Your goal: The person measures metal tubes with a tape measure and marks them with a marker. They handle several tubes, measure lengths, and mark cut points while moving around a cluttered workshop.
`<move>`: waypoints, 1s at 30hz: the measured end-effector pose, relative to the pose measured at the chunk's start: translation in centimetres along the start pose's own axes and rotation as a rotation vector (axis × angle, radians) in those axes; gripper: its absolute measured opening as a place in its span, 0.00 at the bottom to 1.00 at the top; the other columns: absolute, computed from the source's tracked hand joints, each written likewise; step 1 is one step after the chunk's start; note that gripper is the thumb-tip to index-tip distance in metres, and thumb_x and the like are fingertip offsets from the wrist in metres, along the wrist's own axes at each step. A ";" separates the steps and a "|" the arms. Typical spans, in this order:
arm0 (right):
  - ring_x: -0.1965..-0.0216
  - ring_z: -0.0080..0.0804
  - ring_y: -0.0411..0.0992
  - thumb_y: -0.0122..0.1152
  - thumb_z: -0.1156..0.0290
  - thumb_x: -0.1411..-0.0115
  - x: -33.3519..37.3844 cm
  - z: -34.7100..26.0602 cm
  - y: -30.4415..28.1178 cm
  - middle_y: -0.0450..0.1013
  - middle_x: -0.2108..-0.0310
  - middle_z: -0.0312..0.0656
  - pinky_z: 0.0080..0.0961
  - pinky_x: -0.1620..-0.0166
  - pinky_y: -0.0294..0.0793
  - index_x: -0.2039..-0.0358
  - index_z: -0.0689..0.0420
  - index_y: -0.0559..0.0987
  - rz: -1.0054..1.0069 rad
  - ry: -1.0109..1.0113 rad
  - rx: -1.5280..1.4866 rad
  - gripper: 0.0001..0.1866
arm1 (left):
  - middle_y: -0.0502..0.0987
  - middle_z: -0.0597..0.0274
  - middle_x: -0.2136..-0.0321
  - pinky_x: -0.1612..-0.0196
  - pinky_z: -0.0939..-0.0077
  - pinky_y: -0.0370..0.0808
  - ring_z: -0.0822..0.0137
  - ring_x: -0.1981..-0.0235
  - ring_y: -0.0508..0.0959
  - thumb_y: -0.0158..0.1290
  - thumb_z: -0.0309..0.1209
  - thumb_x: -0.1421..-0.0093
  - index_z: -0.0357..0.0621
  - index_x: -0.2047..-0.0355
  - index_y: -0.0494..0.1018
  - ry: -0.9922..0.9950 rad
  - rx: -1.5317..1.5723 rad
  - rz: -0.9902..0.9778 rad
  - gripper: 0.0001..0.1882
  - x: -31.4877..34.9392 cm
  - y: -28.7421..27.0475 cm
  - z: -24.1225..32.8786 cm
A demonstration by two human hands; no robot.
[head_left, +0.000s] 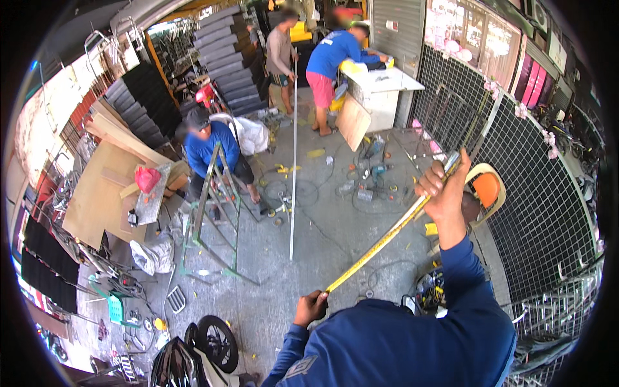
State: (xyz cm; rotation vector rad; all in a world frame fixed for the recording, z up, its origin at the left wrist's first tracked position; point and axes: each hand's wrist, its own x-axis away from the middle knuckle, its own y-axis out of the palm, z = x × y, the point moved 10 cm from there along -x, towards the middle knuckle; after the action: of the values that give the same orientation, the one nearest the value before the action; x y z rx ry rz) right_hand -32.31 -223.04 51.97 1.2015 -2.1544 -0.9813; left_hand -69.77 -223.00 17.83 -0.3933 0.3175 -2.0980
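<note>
A yellow tape measure blade (pixel 374 250) runs diagonally in front of me, pulled out between my two hands. My left hand (pixel 311 307), lower and nearer my body, pinches its near end. Higher and to the right, my right hand (pixel 445 193) is wrapped around the other end, where a silvery part shows between thumb and fingers. Below the blade, grey concrete floor is strewn with cables. An orange and cream chair (pixel 485 191) stands just past my right wrist, partly covered by it.
A green stepladder (pixel 216 219) stands left, beside a seated person (pixel 213 151). Another person (pixel 280 55) holds a long metal bar (pixel 294 180) upright. A third person (pixel 334 61) bends over a white table (pixel 387 80). Power tools (pixel 380 173) litter the floor; wire mesh (pixel 541 174) lines the right.
</note>
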 end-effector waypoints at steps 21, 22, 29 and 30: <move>0.89 0.26 0.53 0.37 0.22 0.38 -3.1 21.0 10.4 0.55 0.90 0.30 0.27 0.78 0.57 0.85 0.48 0.63 -0.302 0.200 0.108 0.40 | 0.79 0.44 0.77 0.71 0.58 0.75 0.44 0.73 0.82 0.57 0.47 0.31 0.45 0.62 0.80 -0.052 -0.010 0.136 0.17 5.8 -10.9 -9.0; 0.89 0.26 0.54 0.36 0.22 0.38 -3.8 23.3 10.3 0.55 0.90 0.30 0.26 0.78 0.56 0.85 0.48 0.63 -0.343 0.253 0.082 0.40 | 0.79 0.44 0.77 0.71 0.58 0.75 0.45 0.74 0.82 0.58 0.46 0.31 0.44 0.62 0.81 -0.050 0.015 0.171 0.17 6.0 -11.2 -9.0; 0.87 0.27 0.58 0.37 0.22 0.36 -8.2 36.1 4.2 0.57 0.88 0.32 0.27 0.79 0.59 0.82 0.49 0.63 -0.153 0.459 0.136 0.40 | 0.81 0.47 0.76 0.70 0.58 0.77 0.50 0.73 0.85 0.57 0.46 0.31 0.43 0.62 0.81 -0.240 -0.101 0.342 0.18 7.9 -9.6 -9.8; 0.86 0.27 0.59 0.37 0.24 0.35 -8.6 37.0 3.4 0.58 0.88 0.33 0.27 0.79 0.60 0.82 0.49 0.63 -0.119 0.483 0.153 0.39 | 0.81 0.48 0.77 0.70 0.58 0.78 0.50 0.73 0.85 0.57 0.46 0.31 0.43 0.63 0.80 -0.287 -0.131 0.341 0.18 8.0 -8.9 -10.1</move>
State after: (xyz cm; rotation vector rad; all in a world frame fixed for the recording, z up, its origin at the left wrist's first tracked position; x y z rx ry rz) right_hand -55.50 -201.35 30.86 1.4764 -1.8116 -0.5049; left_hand -84.61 -224.44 13.09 -0.6620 0.3265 -1.6678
